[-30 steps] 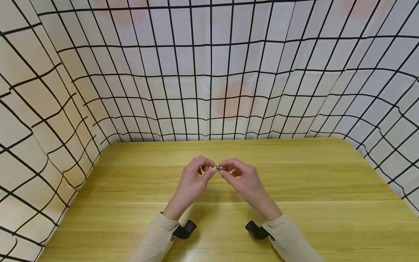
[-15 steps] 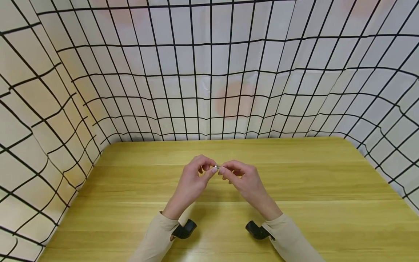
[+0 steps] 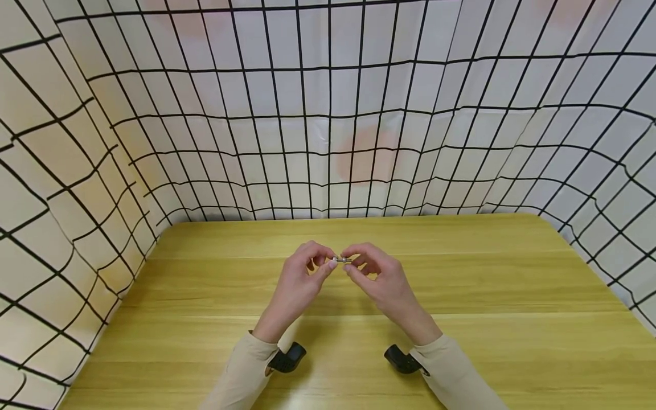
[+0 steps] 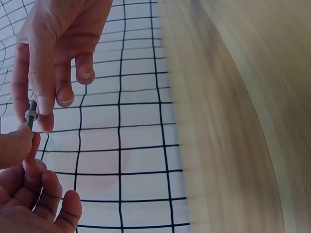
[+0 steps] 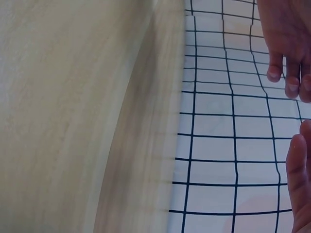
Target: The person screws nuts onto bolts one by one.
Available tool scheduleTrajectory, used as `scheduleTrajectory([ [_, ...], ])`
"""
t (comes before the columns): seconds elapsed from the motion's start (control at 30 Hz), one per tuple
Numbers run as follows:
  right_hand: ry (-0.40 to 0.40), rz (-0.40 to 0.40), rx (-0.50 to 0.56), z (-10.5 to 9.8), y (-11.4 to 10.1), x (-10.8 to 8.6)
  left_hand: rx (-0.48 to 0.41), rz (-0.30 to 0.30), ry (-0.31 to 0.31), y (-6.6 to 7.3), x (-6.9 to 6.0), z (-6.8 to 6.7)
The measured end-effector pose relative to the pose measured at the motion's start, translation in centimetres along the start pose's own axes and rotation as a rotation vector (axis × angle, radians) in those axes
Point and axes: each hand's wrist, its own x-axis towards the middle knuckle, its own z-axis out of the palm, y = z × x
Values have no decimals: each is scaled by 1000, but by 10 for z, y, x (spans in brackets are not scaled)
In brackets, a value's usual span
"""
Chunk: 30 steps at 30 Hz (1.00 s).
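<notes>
In the head view, a small metal bolt (image 3: 339, 259) lies level between the two hands, above the table. My left hand (image 3: 302, 273) pinches one end of it between thumb and index finger, covering that end. A nut (image 4: 31, 115) sits partway along the shank in the left wrist view, with the threaded tip sticking out past it. Around the nut are the thumb and index finger of my right hand (image 3: 378, 274), its other fingers curled behind. Only some fingers of the left hand (image 5: 290, 58) and right hand (image 5: 299, 170) show in the right wrist view; the bolt is outside it.
A wooden table (image 3: 328, 341) spreads beneath the hands. White cloth with a black grid (image 3: 328, 131) stands behind it and along both sides. Black wrist cameras (image 3: 288, 357) are strapped at both beige sleeves (image 3: 246, 364).
The right fingers closed in over the bolt's shank half a second ago; now they are spread further apart, and nut and shank show again. The left hand keeps its pinch, shifted slightly.
</notes>
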Motion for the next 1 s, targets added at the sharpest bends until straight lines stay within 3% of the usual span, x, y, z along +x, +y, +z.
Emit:
scheduleTrajectory([
  [0.27, 2, -38, -28, -1, 14, -2, -4, -2, -10, 0, 0, 1],
  [1.0, -24, 101, 13, 4, 9, -3, 30, 11, -9, 1, 0, 1],
])
